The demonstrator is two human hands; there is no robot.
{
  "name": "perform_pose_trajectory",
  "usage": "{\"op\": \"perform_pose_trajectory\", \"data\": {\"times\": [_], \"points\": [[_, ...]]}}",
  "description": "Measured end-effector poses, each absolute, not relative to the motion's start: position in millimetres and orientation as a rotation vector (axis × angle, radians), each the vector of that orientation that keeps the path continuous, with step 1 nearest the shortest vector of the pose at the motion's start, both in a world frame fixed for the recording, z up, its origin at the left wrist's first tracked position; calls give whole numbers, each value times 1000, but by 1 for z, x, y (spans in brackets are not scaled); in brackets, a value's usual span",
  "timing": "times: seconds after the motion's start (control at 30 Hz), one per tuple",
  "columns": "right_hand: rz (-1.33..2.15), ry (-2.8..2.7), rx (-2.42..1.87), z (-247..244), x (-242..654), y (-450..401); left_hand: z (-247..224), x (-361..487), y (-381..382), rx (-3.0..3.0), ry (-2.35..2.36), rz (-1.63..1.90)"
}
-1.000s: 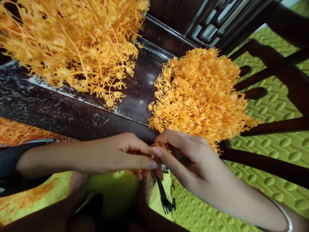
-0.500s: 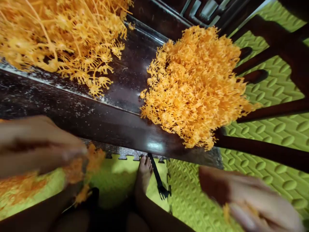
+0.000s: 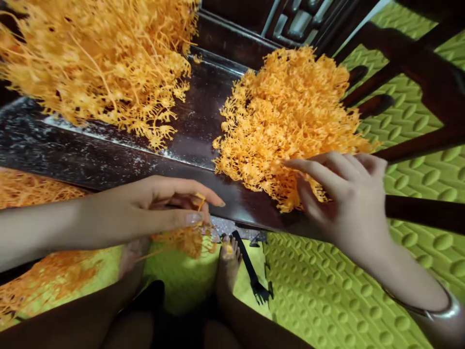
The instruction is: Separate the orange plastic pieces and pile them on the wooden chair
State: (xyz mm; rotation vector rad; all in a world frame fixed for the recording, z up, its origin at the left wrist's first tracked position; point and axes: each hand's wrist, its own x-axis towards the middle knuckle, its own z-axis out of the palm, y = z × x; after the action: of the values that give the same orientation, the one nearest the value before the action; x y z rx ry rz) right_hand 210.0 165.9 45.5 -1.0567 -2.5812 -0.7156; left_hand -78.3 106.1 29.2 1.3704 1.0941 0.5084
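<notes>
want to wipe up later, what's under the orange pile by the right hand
Dark wooden bench shows along the left and near edges of the orange pile; whatever lies beneath its middle is covered.

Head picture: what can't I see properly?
All in the head view:
Left hand: its own fingers partly hide its hold on the orange sprigs.
Right hand: its own fingers hide whether they touch the right orange heap.
Left orange heap: the top and left edges cut it off.

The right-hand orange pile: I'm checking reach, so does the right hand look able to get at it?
Probably yes: the right hand is at the near side of the right-hand orange pile, fingers parted, with nothing visible blocking them.
</notes>
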Motion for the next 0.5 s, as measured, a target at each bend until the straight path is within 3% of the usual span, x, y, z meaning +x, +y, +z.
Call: {"op": "perform_pose_trajectory", "data": {"times": [0.23, 0.5], "points": [[-889, -2528, -915, 38, 209, 170, 18, -86, 122, 1193, 1095, 480], [-631, -2537, -1160, 38, 206, 168, 20, -85, 119, 1553, 1244, 722]]}}
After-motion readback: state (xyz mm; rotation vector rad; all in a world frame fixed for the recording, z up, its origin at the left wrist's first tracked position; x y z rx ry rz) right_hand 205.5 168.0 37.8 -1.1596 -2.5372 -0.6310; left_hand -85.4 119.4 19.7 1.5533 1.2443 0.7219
